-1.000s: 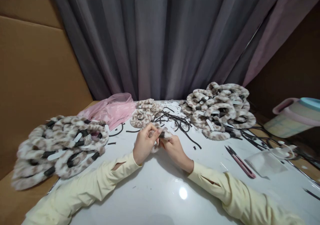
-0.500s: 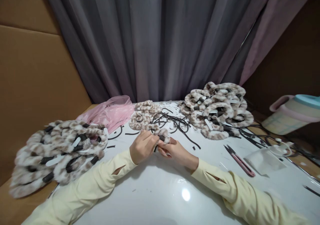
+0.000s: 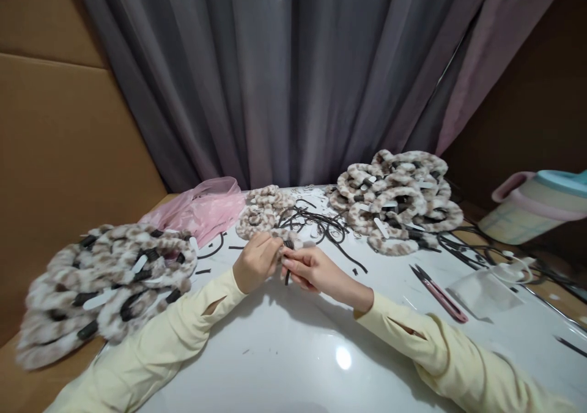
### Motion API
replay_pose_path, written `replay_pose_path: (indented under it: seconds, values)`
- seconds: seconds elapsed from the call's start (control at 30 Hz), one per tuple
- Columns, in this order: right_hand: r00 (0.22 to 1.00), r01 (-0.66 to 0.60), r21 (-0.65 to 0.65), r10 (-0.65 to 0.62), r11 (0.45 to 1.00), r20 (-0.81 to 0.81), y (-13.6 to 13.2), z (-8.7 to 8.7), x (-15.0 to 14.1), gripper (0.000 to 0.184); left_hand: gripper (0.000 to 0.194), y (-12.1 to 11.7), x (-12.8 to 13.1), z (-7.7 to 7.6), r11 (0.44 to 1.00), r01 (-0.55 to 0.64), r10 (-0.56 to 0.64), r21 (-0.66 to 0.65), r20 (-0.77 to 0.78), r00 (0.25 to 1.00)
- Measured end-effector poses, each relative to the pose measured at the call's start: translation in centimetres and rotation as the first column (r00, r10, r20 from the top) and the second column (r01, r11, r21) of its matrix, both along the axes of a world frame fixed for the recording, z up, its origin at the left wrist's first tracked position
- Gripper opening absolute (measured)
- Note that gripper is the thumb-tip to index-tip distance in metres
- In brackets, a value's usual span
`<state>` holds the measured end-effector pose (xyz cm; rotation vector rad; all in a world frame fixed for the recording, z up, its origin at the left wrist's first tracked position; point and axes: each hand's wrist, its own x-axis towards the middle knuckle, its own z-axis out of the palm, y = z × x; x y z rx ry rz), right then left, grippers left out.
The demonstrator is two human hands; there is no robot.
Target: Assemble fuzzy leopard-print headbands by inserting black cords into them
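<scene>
- Left hand (image 3: 257,262) clutches a spotted plush piece (image 3: 297,241) left of the pink-handled snips (image 3: 433,287).
- Right hand (image 3: 316,269), meeting it, pinches black cord (image 3: 287,277).
- More cord end shows than before, seemingly being worked.

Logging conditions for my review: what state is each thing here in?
Left hand: closed on the fluffy piece
Right hand: fingertips pinched at the fluffy piece
Fluffy piece: held, mostly hidden
Pink snips: open, unheld
Pink bag: crumpled
Black cords: loosely tangled
Cup: lidded
Curtain: hanging in folds
Fluffy rings: heaped in piles
</scene>
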<state>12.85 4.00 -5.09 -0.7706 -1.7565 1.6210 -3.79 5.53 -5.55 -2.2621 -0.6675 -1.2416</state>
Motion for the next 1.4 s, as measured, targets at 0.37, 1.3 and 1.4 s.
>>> replay_pose_path:
  seconds: [0.37,1.3,1.4]
  values:
    - [0.62,-0.117,0.853,-0.633,0.509,0.463,-0.6,2.2,1.6,0.033,0.022,-0.6,1.1,0.3,0.927,-0.017,0.052,-0.376,0.082,0.995]
    - [0.694,0.024,0.868,-0.634,0.496,0.342,0.5,2.8,1.9,0.03,0.035,-0.5,1.8,0.4,0.242,0.381,0.253,-0.892,0.437,0.863]
    - [0.697,-0.026,0.874,-0.618,0.485,0.364,-0.4,3.4,1.7,0.017,0.036,-0.3,1.8,0.4,0.201,0.467,0.287,-0.861,0.507,0.813]
